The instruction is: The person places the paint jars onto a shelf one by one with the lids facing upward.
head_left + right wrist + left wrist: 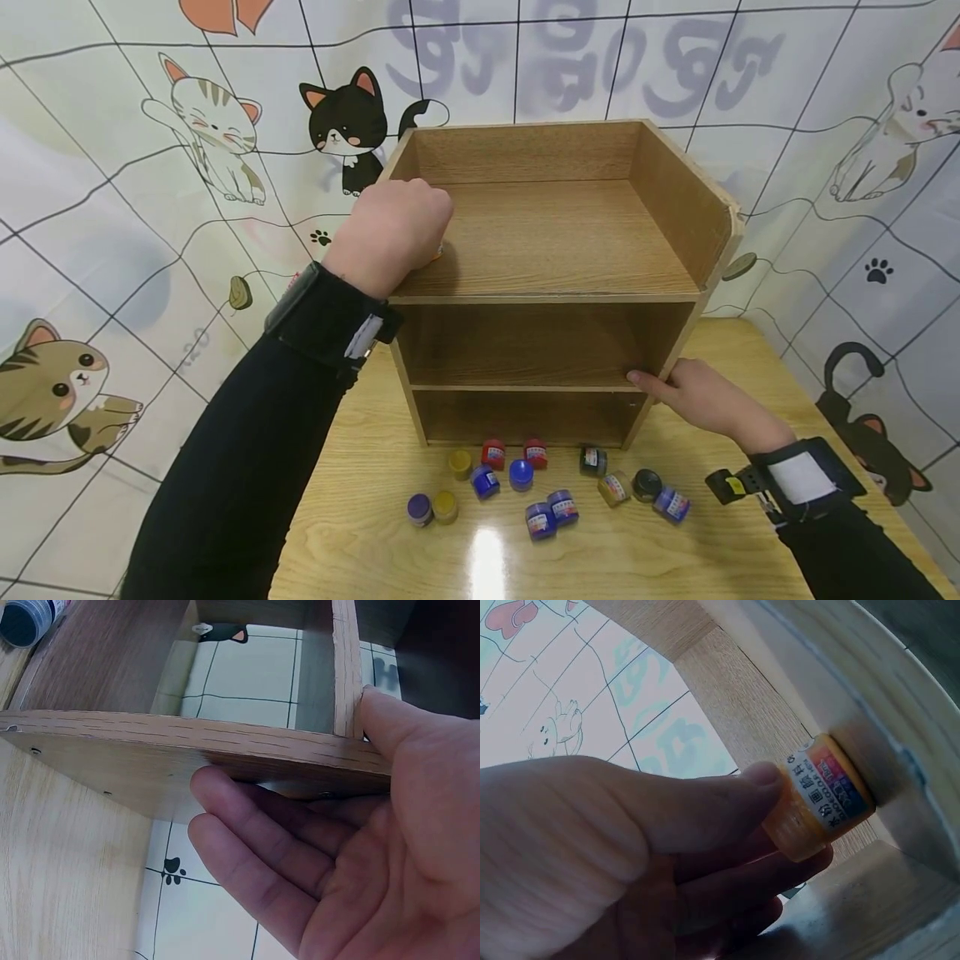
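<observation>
A small wooden shelf unit [540,237] stands upright on the table, with a railed top and lower compartments. At the left end of its top, my left hand [397,229] pinches an orange paint jar [817,799] between thumb and fingers. In the left wrist view the jar lies tilted, one end against the side panel. My right hand [708,400] grips the unit's right side panel [225,735], thumb at the front by a shelf board, fingers along the outer face.
Several paint jars lie or stand in front of the unit, among them a red jar [492,454], a blue jar [521,475], a yellow jar [445,507] and a black jar [647,485]. A cat-print sheet [247,100] hangs behind the wooden table [360,542].
</observation>
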Demonstrator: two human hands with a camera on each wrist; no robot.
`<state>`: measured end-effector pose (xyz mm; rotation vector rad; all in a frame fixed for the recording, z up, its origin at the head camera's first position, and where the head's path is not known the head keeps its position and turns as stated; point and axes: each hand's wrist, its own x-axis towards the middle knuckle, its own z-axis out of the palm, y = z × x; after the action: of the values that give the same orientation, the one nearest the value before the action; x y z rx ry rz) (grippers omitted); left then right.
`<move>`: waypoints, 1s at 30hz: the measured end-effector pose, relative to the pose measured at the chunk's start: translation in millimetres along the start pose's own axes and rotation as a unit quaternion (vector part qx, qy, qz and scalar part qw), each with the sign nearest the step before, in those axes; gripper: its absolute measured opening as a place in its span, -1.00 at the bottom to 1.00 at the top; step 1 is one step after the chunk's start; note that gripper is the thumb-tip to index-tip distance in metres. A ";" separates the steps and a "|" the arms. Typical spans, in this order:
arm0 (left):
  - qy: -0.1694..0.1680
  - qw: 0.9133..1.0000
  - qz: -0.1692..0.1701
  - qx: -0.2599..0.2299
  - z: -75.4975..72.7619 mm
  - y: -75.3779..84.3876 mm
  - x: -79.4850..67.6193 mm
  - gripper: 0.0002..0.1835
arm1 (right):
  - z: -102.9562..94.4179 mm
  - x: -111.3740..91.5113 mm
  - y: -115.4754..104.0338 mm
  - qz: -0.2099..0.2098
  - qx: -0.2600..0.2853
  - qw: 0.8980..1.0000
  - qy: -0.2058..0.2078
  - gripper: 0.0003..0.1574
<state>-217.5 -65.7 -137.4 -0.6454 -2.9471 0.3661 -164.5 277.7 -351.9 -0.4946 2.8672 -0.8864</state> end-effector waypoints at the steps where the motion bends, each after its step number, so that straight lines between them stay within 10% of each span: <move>1: 0.002 1.000 -0.001 -0.001 0.2 0.0 -0.3 -0.82 | 0.0 0.0 0.1 0.000 0.000 1.000 0.000 -0.18; 22: 0.012 0.997 0.026 -0.070 -4.0 -3.6 -5.0 -0.86 | 1.0 0.7 3.0 0.001 -0.006 1.000 0.004 -0.17; 30: -0.010 0.985 0.104 -0.141 -8.4 -0.5 -10.8 -0.83 | 0.9 1.1 3.0 0.000 -0.002 1.000 0.001 -0.19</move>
<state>-206.7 -68.9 -129.7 -0.9928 -2.9840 -0.0319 -166.2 279.2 -354.4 -0.4933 2.8718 -0.8827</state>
